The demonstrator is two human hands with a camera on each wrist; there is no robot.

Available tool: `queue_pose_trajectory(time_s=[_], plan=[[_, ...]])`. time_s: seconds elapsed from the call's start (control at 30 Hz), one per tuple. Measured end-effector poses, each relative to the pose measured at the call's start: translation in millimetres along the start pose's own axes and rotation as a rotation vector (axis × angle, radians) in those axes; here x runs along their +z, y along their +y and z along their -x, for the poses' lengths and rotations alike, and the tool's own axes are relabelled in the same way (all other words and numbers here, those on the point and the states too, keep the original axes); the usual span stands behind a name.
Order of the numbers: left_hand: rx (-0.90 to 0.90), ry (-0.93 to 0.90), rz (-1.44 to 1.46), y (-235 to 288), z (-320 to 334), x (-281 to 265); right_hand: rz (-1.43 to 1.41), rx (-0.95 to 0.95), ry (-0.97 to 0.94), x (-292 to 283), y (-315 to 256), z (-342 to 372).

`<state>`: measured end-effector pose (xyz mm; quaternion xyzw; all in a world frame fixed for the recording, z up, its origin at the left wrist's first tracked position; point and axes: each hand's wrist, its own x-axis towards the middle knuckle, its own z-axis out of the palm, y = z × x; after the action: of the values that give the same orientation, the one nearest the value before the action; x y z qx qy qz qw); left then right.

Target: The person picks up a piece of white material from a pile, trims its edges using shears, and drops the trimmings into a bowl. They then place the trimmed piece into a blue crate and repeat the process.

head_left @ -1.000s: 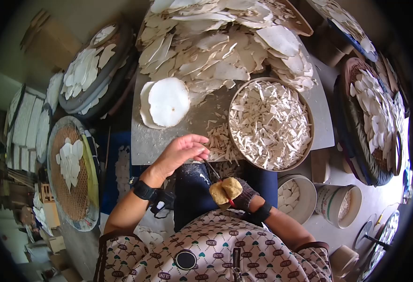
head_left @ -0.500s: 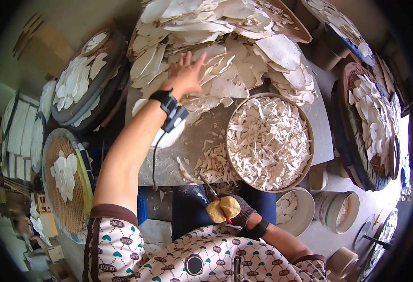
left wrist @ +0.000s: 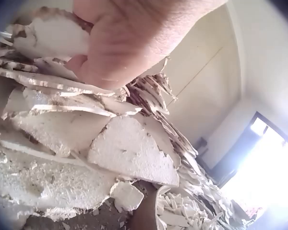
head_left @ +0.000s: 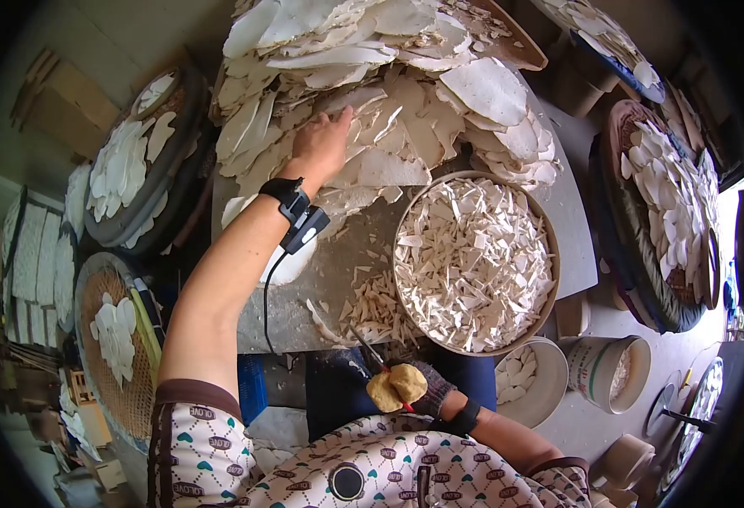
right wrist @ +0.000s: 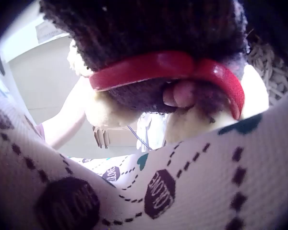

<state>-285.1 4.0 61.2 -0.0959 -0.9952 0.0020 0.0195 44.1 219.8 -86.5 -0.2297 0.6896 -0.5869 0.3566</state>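
Note:
In the head view my bare left hand [head_left: 319, 151] reaches over a heaped pile of thin white slices with brownish, ragged edges [head_left: 406, 127]. From the left wrist, the thumb [left wrist: 79, 66] stands apart from the fingers, close by a slice [left wrist: 53, 36]; the fingertips are partly hidden. My right hand [head_left: 429, 388], in a dark knitted glove, holds scissors [head_left: 369, 345] low over the lap, blades pointing up and left. Yellow foam-like padding [head_left: 397, 388] wraps their handles. The right wrist view shows the red handle loops [right wrist: 144, 69] against the glove.
A round tub of white slivers [head_left: 473, 262] sits on the grey table [head_left: 296, 326], with loose chips [head_left: 376, 305] beside it. Rounder slices [head_left: 292, 264] lie partly under the left forearm. Two buckets [head_left: 550, 402] [head_left: 634, 385] stand right of the legs. Trays of slices [head_left: 122, 326] flank both sides.
My left hand has gone from beside the scissors out to the pile, its spread fingers drawing closer together there. The right hand keeps the scissors low over the lap.

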Motion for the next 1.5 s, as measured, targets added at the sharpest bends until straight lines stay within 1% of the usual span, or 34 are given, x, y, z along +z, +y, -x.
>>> queue_pose_trajectory(time_s=[0.1,0.2,0.27,0.3,0.33,0.37,0.43,0.5,0.57,0.6,0.63,0.7,0.73,0.8,0.83,0.87,0.93,0.97,1.0,1.1,1.13,1.23,1.27,1.37,1.43,1.47,1.5], plan=[[0.068,-0.022,0.099,-15,9,-10,-0.009,0.017,-0.011,0,-3,2],[0.250,0.212,0.002,-28,52,-15,0.141,-0.027,-0.045,-7,-20,1],[0.365,0.319,-0.067,-37,90,-21,-0.260,-0.015,0.035,2,-8,4],[0.419,0.366,-0.099,-42,111,-21,-0.273,-0.053,0.027,-4,-25,3],[0.432,0.351,-0.105,-47,132,-19,-0.374,-0.058,0.030,-4,-29,4],[0.449,0.316,-0.132,-54,152,-15,-0.396,-0.020,0.025,-3,-24,4],[0.483,0.246,-0.178,-69,188,0,-0.166,-0.075,0.014,-7,-27,5],[0.460,0.127,-0.149,-86,218,19,0.093,-0.117,0.043,-7,-36,5],[0.445,0.030,-0.130,-91,242,23,0.068,-0.066,0.091,-4,-35,8],[0.354,-0.018,-0.019,-88,251,23,0.073,-0.088,0.095,-1,-27,8],[0.302,0.006,0.101,-85,255,23,0.079,-0.110,0.102,1,-21,7],[0.198,0.059,0.343,-79,259,26,0.081,-0.069,0.057,2,-23,6],[0.143,0.126,0.399,-75,258,29,0.084,-0.050,0.037,3,-24,6],[-0.092,0.135,0.587,-65,252,38,-0.041,-0.005,0.052,8,-13,6],[-0.213,0.138,0.679,-59,248,45,-0.051,0.005,0.061,9,-9,7],[-0.260,0.196,0.666,-54,242,53,-0.060,0.015,0.070,10,-9,8],[-0.341,0.290,0.499,-39,231,63,0.027,0.008,0.097,9,-23,8],[-0.379,0.335,0.414,-32,227,69,0.008,0.037,0.094,9,-23,8],[-0.352,0.432,0.322,-28,222,73,-0.010,0.066,0.092,9,-24,9],[-0.469,0.189,0.545,-30,213,72,-0.064,0.102,0.094,6,-29,10],[-0.479,0.166,0.840,-39,212,81,-0.082,0.106,0.095,6,-31,11],[-0.445,0.179,1.582,-49,224,71,-0.014,0.088,0.100,5,-31,14],[-0.423,0.237,1.548,-41,233,52,0.015,0.090,0.101,4,-32,13],[0.038,0.539,1.101,-36,261,24,0.008,0.018,0.127,5,-20,14],[0.163,0.590,0.692,-35,283,1,0.014,0.008,0.105,7,-18,14],[0.221,0.607,0.486,-34,292,-5,0.081,-0.012,0.081,3,-29,14],[0.226,0.619,0.489,-33,300,-5,0.148,-0.032,0.058,1,-38,13]])
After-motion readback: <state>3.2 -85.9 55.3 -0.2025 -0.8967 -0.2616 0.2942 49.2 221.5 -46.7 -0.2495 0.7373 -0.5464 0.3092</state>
